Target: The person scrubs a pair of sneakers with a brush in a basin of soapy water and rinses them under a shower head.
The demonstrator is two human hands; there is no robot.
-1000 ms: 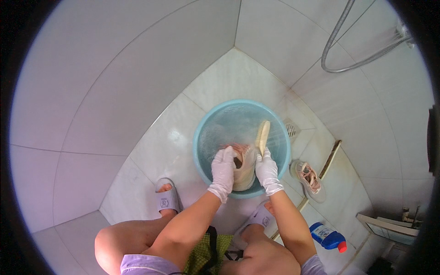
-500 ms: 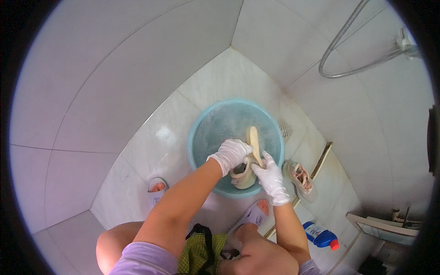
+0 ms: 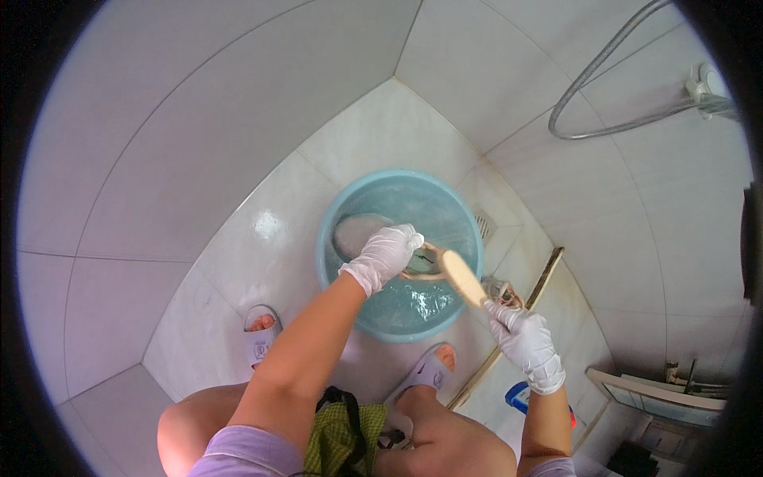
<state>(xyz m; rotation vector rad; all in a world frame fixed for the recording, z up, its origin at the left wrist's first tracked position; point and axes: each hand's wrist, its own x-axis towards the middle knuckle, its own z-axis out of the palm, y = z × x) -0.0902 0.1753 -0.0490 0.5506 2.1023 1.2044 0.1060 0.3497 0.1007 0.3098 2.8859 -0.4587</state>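
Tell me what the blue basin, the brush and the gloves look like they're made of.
The blue basin looks like moulded plastic: even light-blue colour, smooth thin rim. The brush in the right hand has a pale tan back, probably wood, though tan plastic is possible. The gloves on that hand and the left hand look like thin white latex or similar, wrinkled and clinging.

Bright, soft daylight is filling the whole room, and no dark shadows are showing. A white shine is sitting on the glossy white floor tile (image 3: 269, 225), and the water in the round light-blue plastic basin (image 3: 342, 208) is sparkling. Straight tile lines are bending near the black round rim. Everything is looking fairly sharp.
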